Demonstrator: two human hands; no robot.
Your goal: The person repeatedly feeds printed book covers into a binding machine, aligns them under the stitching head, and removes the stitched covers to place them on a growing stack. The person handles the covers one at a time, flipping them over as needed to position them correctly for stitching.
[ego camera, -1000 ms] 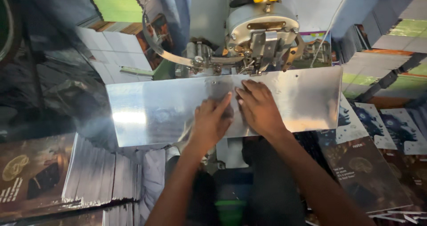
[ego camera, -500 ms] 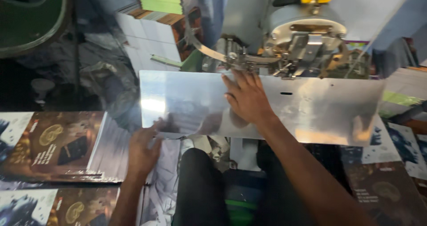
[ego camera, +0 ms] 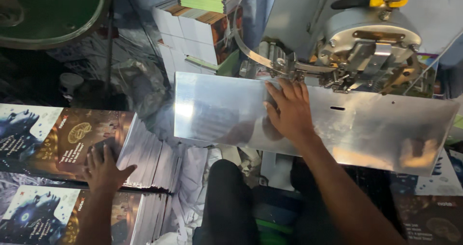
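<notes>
The left hand (ego camera: 103, 170) lies open and flat on the top booklet (ego camera: 77, 136) of a stack beside the metal plate (ego camera: 318, 124). The right hand (ego camera: 288, 111), spread flat, presses the plate's far edge by the stitching machine (ego camera: 366, 42) (fingers near the head risk a pinch).

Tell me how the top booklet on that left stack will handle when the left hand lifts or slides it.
The top booklet looks thin with a glossy printed cover, so it probably bends rather than staying stiff. The sheen suggests it may slide easily off the fanned stack beneath. The left hand lies flat on it; one copy seems light, and unlikely to roll or tip.
</notes>
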